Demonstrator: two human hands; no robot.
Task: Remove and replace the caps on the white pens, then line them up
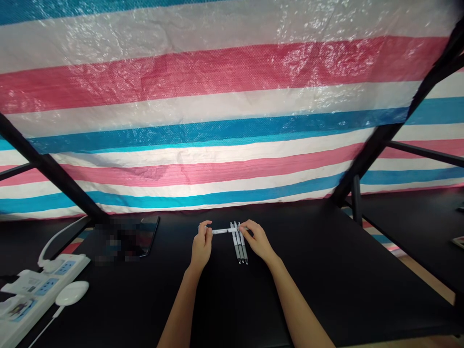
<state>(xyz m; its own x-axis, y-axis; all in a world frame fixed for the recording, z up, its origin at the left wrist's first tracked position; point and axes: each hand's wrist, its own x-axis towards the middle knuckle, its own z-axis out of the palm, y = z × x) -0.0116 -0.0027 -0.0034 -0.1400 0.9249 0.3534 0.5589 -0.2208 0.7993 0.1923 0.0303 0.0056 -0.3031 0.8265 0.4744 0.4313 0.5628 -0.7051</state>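
A slim white pen lies level between my two hands, just above the black table. My left hand is closed on its left end, with thumb and fingers pinched together. At the other end, the fingertips of my right hand pinch the pen. Below that right end, three white-and-grey pens rest side by side on the table, their metal tips towards me. The held pen crosses over their upper parts, and my right fingers partly cover them. I cannot tell whether it touches them.
A white power strip with plugs is at the left, beside a white round-ended device on a cable. A dark tablet-like object, partly blurred, lies behind. Black frame bars and a striped plastic sheet bound the table's back.
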